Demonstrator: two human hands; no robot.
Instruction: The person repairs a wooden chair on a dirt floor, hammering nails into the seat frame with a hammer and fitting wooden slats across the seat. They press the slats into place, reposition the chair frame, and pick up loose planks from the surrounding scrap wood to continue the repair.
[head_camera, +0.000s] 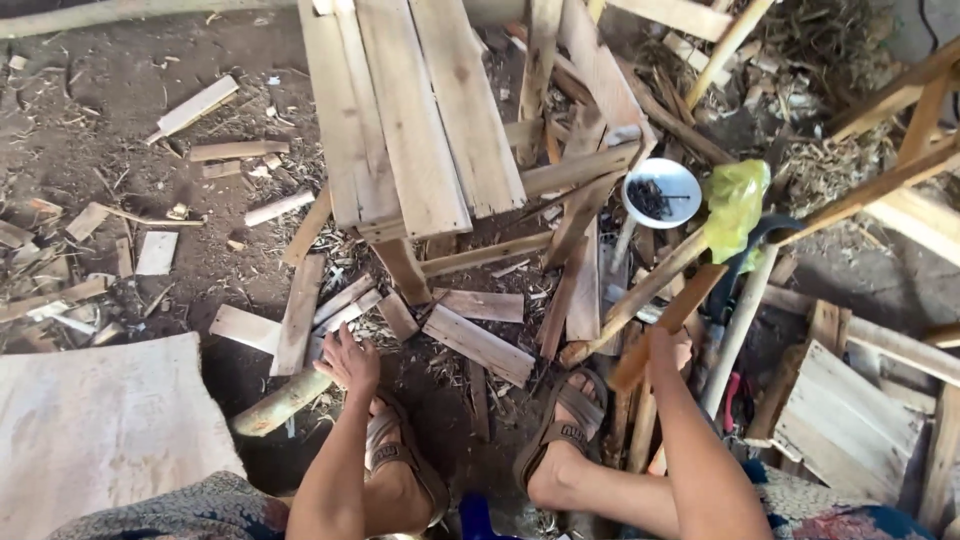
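Hands of a seated person reach down among scrap wood on a dirt floor, seen from above. Their left hand (348, 362) hovers with fingers spread over a pale flat wooden offcut (297, 314) lying on the ground, just touching or barely above it; which, I cannot tell. Their right hand (668, 350) is closed around a long reddish-brown wooden slat (668, 318) that slants up and away from it. Both sandalled feet (560, 425) rest on the ground between the two hands.

Beyond the left hand, past a scatter of short boards, stands a rough bench of pale wooden planks (410, 120). To the right of the bench, among crossed sticks, sits a small round white bowl holding dark nails (661, 192), and just beside it a crumpled yellow-green plastic bag (736, 205). Left of the bench, more offcuts and shavings lie on the dark soil. Near the person's left knee lies a large pale flat slab (100, 430).
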